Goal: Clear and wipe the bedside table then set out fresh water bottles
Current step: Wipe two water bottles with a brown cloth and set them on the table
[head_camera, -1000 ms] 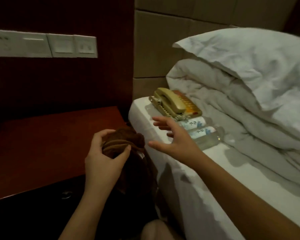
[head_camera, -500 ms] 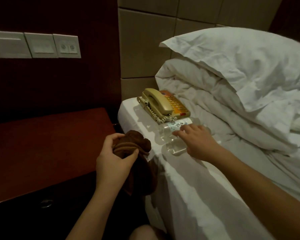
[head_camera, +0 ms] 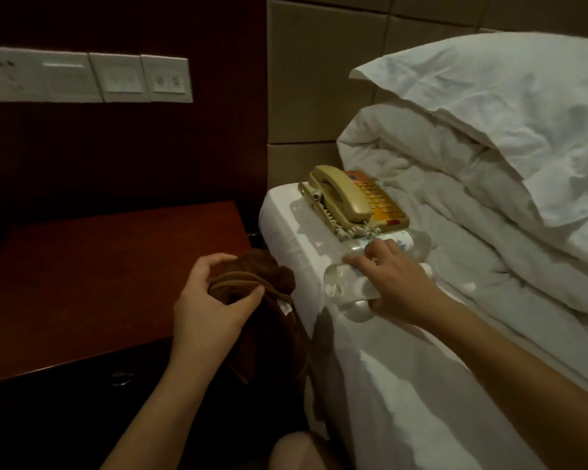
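Note:
The dark red wooden bedside table (head_camera: 92,279) stands at the left with a bare top. My left hand (head_camera: 211,300) grips a bunched brown cloth (head_camera: 262,279) between the table and the bed; the cloth hangs down below the hand. Two clear water bottles lie side by side on the bed near its edge. My right hand (head_camera: 394,279) wraps the nearer water bottle (head_camera: 340,286), fingers over it and thumb under. The farther water bottle (head_camera: 411,240), with a white label, lies just behind the hand, partly hidden.
A beige corded telephone (head_camera: 350,201) lies on the white sheet (head_camera: 404,385) just behind the bottles. A crumpled duvet (head_camera: 455,212) and pillow (head_camera: 506,113) fill the right. White wall switches (head_camera: 82,78) sit above the table. A drawer pull (head_camera: 121,378) shows on its front.
My right hand has come down from above the bottles and closed around the nearer one. My left hand has kept its hold on the cloth, staying beside the table.

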Available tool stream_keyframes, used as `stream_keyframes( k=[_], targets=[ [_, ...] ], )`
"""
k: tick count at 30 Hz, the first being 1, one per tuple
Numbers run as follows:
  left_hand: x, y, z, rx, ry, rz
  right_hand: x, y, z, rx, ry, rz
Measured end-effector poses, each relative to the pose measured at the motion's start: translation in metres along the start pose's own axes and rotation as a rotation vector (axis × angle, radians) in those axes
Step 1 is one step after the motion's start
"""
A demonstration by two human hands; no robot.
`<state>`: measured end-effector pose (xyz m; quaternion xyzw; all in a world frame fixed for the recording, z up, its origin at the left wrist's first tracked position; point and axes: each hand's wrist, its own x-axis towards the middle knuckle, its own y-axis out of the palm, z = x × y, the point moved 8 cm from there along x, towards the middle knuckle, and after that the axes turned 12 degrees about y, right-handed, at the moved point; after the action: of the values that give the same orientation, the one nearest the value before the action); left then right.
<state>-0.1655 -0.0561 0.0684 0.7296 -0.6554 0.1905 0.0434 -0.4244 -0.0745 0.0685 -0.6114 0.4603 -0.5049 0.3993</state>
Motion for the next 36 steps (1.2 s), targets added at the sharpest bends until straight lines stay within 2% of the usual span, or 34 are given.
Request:
stream_keyframes(
  k=[3, 5, 9, 12, 16, 18, 21, 27, 30, 33, 36],
  targets=[
    [-0.001, -0.033, -0.005, 0.052, 0.012, -0.056, 0.013, -0.014, 0.047, 0.034, -0.066, -0.059],
    [-0.005, -0.058, -0.005, 0.098, 0.017, -0.111, 0.026, -0.026, 0.082, -0.027, -0.110, -0.116],
    [-0.016, -0.101, 0.002, 0.156, -0.008, -0.217, 0.045, -0.054, 0.163, -0.212, -0.298, -0.352],
    [-0.023, -0.127, 0.015, 0.193, -0.051, -0.286, 0.055, -0.042, 0.212, -0.485, -0.446, -0.324],
    [-0.030, -0.145, 0.030, 0.228, -0.100, -0.330, 0.061, -0.027, 0.252, -0.894, -0.620, -0.417],
    [-0.032, -0.149, 0.035, 0.238, -0.116, -0.337, 0.060, -0.012, 0.266, -1.059, -0.736, -0.457],
    [-0.034, -0.152, 0.042, 0.242, -0.136, -0.332, 0.058, 0.001, 0.276, -1.240, -0.809, -0.532],
    [-0.038, -0.156, 0.053, 0.242, -0.158, -0.327, 0.056, 0.015, 0.292, -1.264, -0.922, -0.628],
    [-0.039, -0.158, 0.054, 0.218, -0.159, -0.330, 0.058, 0.026, 0.297, -1.213, -0.872, -0.554],
    [-0.040, -0.158, 0.054, 0.215, -0.154, -0.330, 0.057, 0.026, 0.301, -1.151, -0.894, -0.564],
    [-0.043, -0.156, 0.051, 0.213, -0.153, -0.318, 0.051, 0.014, 0.298, -0.828, -1.026, -0.497]
  ],
)
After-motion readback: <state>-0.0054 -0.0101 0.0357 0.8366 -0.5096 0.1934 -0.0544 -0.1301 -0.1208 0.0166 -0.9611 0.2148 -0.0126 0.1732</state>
